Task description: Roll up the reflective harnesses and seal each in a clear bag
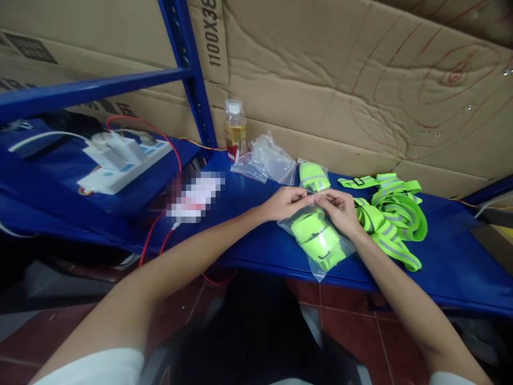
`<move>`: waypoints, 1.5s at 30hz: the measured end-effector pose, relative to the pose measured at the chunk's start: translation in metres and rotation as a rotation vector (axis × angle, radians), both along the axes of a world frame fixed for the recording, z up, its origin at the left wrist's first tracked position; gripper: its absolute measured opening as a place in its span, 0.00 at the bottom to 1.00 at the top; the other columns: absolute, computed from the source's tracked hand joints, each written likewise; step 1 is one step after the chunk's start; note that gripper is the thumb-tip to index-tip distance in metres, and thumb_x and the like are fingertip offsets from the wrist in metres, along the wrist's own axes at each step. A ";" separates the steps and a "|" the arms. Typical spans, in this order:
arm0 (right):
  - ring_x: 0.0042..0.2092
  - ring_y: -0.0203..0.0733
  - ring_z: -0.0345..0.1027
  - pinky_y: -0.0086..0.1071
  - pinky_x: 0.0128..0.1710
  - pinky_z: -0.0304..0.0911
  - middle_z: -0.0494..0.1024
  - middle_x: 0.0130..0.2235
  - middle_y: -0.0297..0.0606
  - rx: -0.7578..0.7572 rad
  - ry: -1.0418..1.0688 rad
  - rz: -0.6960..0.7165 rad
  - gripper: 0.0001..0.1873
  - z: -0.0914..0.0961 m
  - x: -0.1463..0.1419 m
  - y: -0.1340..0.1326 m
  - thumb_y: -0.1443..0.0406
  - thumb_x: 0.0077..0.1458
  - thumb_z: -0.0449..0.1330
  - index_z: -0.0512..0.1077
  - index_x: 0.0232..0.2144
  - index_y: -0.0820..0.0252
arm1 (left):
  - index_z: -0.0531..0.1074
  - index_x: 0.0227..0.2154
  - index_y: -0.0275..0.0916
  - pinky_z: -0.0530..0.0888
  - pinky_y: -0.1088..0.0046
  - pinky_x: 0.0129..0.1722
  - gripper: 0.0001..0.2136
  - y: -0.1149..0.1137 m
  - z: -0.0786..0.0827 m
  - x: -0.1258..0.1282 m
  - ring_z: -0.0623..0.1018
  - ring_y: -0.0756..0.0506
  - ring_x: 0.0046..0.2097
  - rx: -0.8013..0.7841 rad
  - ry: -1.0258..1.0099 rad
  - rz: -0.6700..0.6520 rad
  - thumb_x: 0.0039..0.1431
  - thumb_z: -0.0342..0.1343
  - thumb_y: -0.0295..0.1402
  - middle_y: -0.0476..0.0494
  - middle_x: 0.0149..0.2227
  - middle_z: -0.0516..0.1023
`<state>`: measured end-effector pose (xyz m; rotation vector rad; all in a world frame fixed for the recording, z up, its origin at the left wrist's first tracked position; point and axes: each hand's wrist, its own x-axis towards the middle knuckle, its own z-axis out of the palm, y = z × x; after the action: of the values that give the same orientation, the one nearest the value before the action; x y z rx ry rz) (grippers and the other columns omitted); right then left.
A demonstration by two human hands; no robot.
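A clear plastic bag [318, 271] holds a folded neon-yellow reflective strap [316, 235] and lies near the shelf's front edge. Both my left hand [286, 203] and my right hand [339, 208] pinch the bag's upper edge, their fingertips almost meeting. Just behind them is a second bagged reflective strap [313, 176], partly covered by my fingers. To the right of my right hand, loose neon-yellow straps with grey stripes [395, 214] lie in a tangled heap, with a black buckle [359, 182] at one end.
Clear plastic bags [272, 160] lie beside a bottle [235, 131] at the back. On the left are a white power strip [124, 166] with plugs, a red cable [176, 152] and a blurred-out white object [196, 198]. Blue shelf posts [192, 75] and cardboard [300, 80] bound the blue surface.
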<state>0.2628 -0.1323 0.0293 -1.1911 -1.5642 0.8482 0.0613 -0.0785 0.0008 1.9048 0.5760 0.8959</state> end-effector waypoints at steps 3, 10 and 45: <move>0.30 0.42 0.73 0.34 0.29 0.65 0.86 0.32 0.38 -0.004 0.011 -0.014 0.15 -0.003 0.000 0.002 0.49 0.54 0.72 0.87 0.34 0.53 | 0.74 0.34 0.37 0.60 0.74 0.29 0.18 0.001 0.000 0.001 0.66 0.53 0.29 -0.008 -0.046 -0.026 0.70 0.56 0.48 0.50 0.27 0.70; 0.30 0.42 0.74 0.34 0.26 0.69 0.88 0.35 0.39 0.011 0.044 -0.136 0.16 -0.007 -0.005 0.003 0.49 0.53 0.72 0.88 0.34 0.53 | 0.70 0.30 0.38 0.61 0.74 0.30 0.16 -0.002 0.006 0.003 0.65 0.52 0.30 -0.021 -0.115 -0.011 0.69 0.58 0.45 0.52 0.27 0.65; 0.42 0.45 0.78 0.36 0.45 0.72 0.86 0.44 0.38 -0.393 -0.121 0.536 0.27 -0.005 0.008 0.000 0.51 0.56 0.74 0.84 0.52 0.60 | 0.73 0.30 0.38 0.60 0.76 0.23 0.18 0.043 0.005 -0.034 0.66 0.54 0.23 -0.054 -0.005 0.057 0.67 0.61 0.48 0.53 0.22 0.68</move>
<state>0.2710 -0.1324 0.0240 -1.1150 -1.9121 1.5110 0.0276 -0.0359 0.0060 1.8457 0.6479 0.9119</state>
